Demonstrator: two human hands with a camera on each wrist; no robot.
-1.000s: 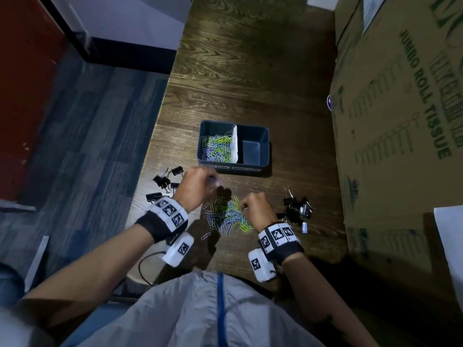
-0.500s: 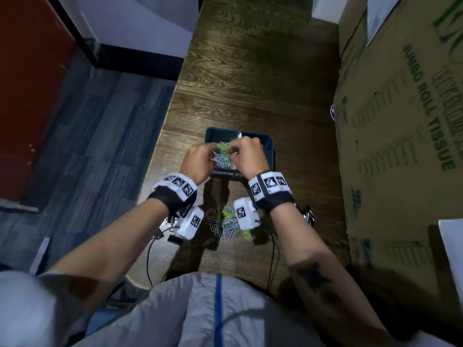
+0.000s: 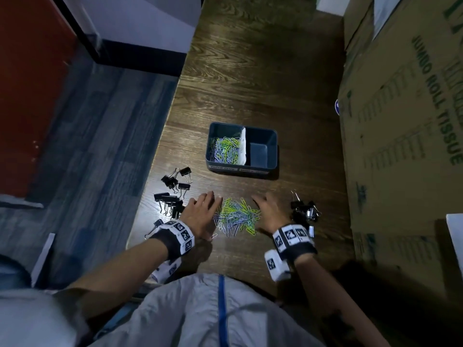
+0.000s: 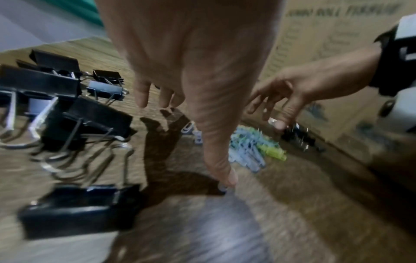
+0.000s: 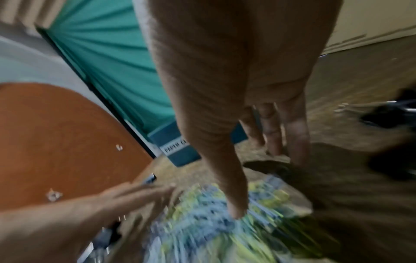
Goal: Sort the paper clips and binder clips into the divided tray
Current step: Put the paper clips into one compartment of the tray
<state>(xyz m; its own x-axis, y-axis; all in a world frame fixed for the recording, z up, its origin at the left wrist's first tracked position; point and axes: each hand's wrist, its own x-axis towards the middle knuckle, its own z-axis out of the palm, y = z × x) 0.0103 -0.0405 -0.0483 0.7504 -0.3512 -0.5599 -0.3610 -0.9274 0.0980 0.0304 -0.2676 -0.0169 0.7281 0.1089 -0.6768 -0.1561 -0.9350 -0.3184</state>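
Note:
A blue divided tray (image 3: 272,149) sits mid-table; its left compartment holds coloured paper clips (image 3: 225,150), its right compartment is bare. A loose pile of green, blue and white paper clips (image 3: 236,216) lies near the table's front. My left hand (image 3: 200,211) hovers open at the pile's left edge, fingers spread. My right hand (image 3: 269,211) hovers open at its right edge. Neither holds anything. Black binder clips (image 3: 172,194) lie left of my left hand; a smaller heap of binder clips (image 3: 304,209) lies right of my right hand.
A tall cardboard box (image 3: 406,136) printed "JUMBO ROLL TISSUE" walls off the table's right side. The table's left edge (image 3: 160,151) drops to blue-grey carpet. Bare wood lies beyond the tray. A white paper divider (image 3: 243,146) splits the tray.
Both hands were over the tray's left compartment half a second ago; they have come back toward me, empty and spread, to either side of the loose paper clip pile.

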